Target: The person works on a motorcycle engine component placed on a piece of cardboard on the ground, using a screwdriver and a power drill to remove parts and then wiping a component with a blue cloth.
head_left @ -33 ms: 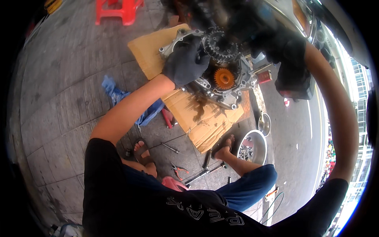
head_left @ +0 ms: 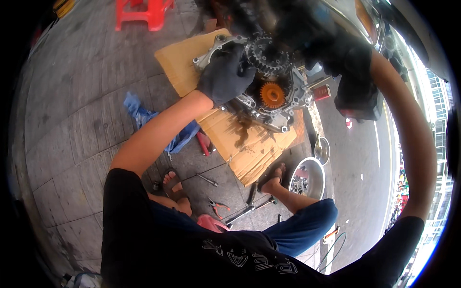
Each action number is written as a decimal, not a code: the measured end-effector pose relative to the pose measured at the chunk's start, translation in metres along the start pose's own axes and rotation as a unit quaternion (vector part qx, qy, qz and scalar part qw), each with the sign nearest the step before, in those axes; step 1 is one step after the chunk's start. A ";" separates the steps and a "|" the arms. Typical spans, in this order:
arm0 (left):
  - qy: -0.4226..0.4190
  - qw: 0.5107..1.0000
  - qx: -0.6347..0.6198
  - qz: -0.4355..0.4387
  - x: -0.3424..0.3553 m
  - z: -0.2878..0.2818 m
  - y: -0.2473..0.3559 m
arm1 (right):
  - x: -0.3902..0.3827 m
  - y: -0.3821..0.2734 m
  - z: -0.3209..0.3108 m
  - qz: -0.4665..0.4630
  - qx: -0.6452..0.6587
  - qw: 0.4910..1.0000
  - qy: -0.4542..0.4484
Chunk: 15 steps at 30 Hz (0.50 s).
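An opened metal engine case (head_left: 283, 122) holds an orange gear (head_left: 272, 95) and a dark toothed gear (head_left: 269, 55) above it. My left hand (head_left: 223, 79), in a dark glove, is curled inside the case's left part, beside the dark gear; what its fingertips grip is hidden. My gloved right hand (head_left: 355, 62) is closed round a black cordless power tool (head_left: 357, 108), whose blurred head hangs over the dark gear.
Stained cardboard (head_left: 249, 158) lies beneath the case on paving. Around it are a red stool (head_left: 141, 24), blue cloth (head_left: 180, 137), pliers (head_left: 216, 206), several wrenches and bars (head_left: 240, 216), and a steel bowl of parts (head_left: 314, 189). A road (head_left: 360, 192) runs along the right.
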<state>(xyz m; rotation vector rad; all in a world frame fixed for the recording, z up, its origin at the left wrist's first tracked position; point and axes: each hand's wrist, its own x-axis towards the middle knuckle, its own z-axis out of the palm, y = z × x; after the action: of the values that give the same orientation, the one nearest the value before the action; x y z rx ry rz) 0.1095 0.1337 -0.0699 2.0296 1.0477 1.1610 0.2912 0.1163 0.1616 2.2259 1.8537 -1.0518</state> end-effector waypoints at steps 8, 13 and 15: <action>0.017 0.999 0.032 0.019 0.003 0.013 -0.005 | -0.004 -0.004 0.001 -0.040 -0.023 0.999 0.019; 0.001 0.998 0.055 0.008 0.001 0.007 -0.003 | 0.003 -0.005 0.006 -0.057 -0.022 0.998 0.017; 0.000 0.998 0.057 0.007 0.003 0.008 -0.005 | 0.004 -0.006 0.006 -0.059 -0.027 0.998 0.016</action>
<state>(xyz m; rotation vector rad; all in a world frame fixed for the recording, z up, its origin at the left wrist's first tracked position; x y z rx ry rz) 0.1155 0.1380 -0.0765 2.1268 1.1249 1.1325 0.2832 0.1188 0.1571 2.1401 2.0223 -0.9762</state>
